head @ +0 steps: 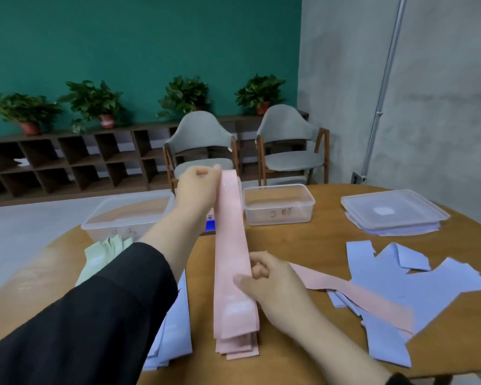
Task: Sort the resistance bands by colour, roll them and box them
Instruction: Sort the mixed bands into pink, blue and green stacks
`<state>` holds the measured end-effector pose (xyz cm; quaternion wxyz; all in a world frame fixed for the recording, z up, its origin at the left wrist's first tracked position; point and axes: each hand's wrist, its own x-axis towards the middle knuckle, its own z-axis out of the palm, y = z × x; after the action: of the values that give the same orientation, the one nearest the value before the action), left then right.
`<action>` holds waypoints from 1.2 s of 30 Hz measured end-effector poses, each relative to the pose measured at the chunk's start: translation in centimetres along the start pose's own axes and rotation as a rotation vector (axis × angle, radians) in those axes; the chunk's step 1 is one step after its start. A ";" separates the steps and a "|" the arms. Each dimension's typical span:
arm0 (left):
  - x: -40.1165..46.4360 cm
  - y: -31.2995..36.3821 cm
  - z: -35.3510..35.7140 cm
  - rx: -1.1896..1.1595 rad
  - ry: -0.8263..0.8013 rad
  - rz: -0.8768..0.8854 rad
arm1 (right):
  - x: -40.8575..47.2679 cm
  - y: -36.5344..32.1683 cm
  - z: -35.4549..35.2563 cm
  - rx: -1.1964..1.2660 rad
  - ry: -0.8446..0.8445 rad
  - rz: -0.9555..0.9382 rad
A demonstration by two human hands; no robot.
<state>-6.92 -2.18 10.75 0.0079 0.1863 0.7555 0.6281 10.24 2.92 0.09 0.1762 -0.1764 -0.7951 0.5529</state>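
Note:
A pink resistance band [231,232] is stretched out above the round wooden table [303,245]. My left hand [199,187] pinches its far end, raised high. My right hand [264,276] grips the band near its near end, over a stack of pink bands [238,348]. One more pink band [353,293] lies across a heap of lavender bands [417,284] on the right. Pale green bands [102,257] lie at the left, and lavender bands [175,337] lie under my left arm. Two clear boxes stand at the back: the left box [122,218] and the right box [279,204].
Clear lids [392,209] are stacked at the table's right back. A small device with a blue screen [211,225] sits between the boxes. Two grey chairs [289,143] stand behind the table, with a low shelf and potted plants along the green wall.

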 end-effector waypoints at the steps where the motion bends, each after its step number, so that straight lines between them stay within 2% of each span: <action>1: 0.4 -1.6 0.4 0.158 0.035 0.007 | 0.5 1.0 0.3 -0.200 0.011 -0.008; 3: -0.2 -5.0 1.3 0.356 0.072 0.108 | 0.8 3.1 0.5 -0.491 0.047 -0.103; 5: -2.4 -7.6 2.7 0.412 -0.032 0.243 | 0.4 5.3 0.8 -0.529 0.003 -0.206; 7: -4.7 -10.0 4.0 0.473 -0.189 0.289 | 0.1 6.8 1.2 -0.533 -0.029 -0.246; 11: -6.5 -14.0 5.3 0.509 -0.306 0.219 | 0.6 7.7 0.7 -0.420 0.145 -0.303; 14: -6.5 -14.9 5.2 0.450 -0.275 0.191 | 1.5 7.9 -0.7 -0.572 0.259 -0.343; 18: -6.2 -15.7 5.8 0.625 -0.322 0.274 | 2.4 8.8 -1.0 -0.798 0.164 -0.233; 20: -6.0 -15.8 6.1 0.684 -0.331 0.285 | 2.7 9.5 -0.5 -0.873 0.161 -0.243; 27: -5.5 -14.4 7.5 0.811 -0.363 0.198 | 3.1 10.0 -0.7 -0.773 0.187 -0.237; 29: -5.6 -13.8 7.4 0.720 -0.368 0.140 | 3.0 9.5 -0.9 -0.712 0.253 -0.249; 31: -5.6 -12.8 6.7 0.500 -0.362 0.112 | 2.9 9.2 -1.2 -0.660 0.385 -0.266; 33: -6.3 -10.8 5.5 0.347 -0.346 0.186 | 2.7 8.9 -1.5 -0.618 0.470 -0.203; 36: -7.6 -7.9 3.6 0.222 -0.369 0.297 | 2.6 8.5 -1.7 -0.536 0.469 -0.108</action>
<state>-1.08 -2.12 0.75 0.0329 0.4064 0.7700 0.4908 9.47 8.30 -7.17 0.3302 -0.2962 -0.8580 0.2591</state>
